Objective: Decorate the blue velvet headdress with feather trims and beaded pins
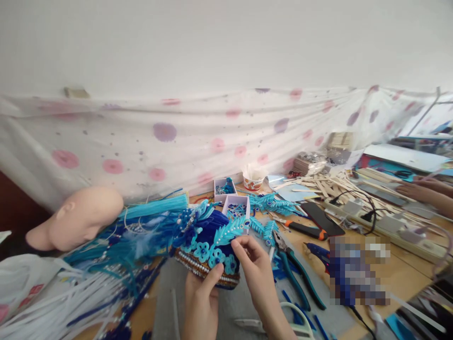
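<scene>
Pixelated beyond telling, just right of the right hand (pixel 256 271): a blue patch (pixel 359 271). Hidden behind the left hand (pixel 201 300): part of the headdress (pixel 207 238) rim.

Bright, soft, even daylight; faint shadows, wide-angle bending and blur at edges.

The blue hat (pixel 208 245) looks like soft, fuzzy cloth, with a shiny band of beads along its bottom. The doll head (pixel 76 217) is smooth and matt. The pliers (pixel 287 255) have grey metal tips and smooth plastic handles. The desk (pixel 406 278) is brown wood.
</scene>
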Demonstrator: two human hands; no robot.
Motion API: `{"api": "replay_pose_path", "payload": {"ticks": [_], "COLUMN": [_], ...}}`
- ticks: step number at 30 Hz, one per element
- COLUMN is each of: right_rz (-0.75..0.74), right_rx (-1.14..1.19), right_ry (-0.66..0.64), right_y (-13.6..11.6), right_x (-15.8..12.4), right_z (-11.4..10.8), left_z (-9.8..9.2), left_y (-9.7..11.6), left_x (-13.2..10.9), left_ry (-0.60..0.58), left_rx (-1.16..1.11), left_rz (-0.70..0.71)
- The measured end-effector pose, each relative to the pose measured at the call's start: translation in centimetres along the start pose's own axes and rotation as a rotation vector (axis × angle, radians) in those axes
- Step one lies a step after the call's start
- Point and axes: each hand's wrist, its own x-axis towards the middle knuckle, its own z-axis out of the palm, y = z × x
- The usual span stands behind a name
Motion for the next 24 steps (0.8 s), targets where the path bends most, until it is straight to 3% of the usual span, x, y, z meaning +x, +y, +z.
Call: {"api": "replay_pose_path", "payload": {"ticks": [4, 7, 10, 13, 20, 24], "right_rz": [-0.382, -0.539, -0.506, -0.431, -0.367, -0.349], "right_rx": [-0.270, -0.487, -0.616, -0.601, -0.542, -0.521], "right_ry": [0.138, 0.104, -0.034, -0.130, -0.163, -0.080], "right_y": [-1.7, -3.1, -3.5, -3.1, -3.0, -2.7], "right_x": [0.3, 1.1, 2.2, 2.9, 2.7, 2.3], "right_z": [-1.0, -1.8, -2.1, -2.2, -2.3, -2.2], "left_z": [0.6, 0.8, 0.8, 0.7, 1.0, 1.0], "left_y": [0.4, 0.7, 0.7, 0.8, 1.2, 1.0], "left_x": [-0.4, -0.4, -0.2, -0.3, -0.8, -0.6], "left_ry": [0.017, -0.043, -0.112, -0.152, -0.174, -0.127], "left_rx": [0.044, 0.066, 0.079, 0.111, 0.112, 0.093], "left_rz": [-0.023, -0.023, -0.040, -0.065, -0.061, -0.090]}}
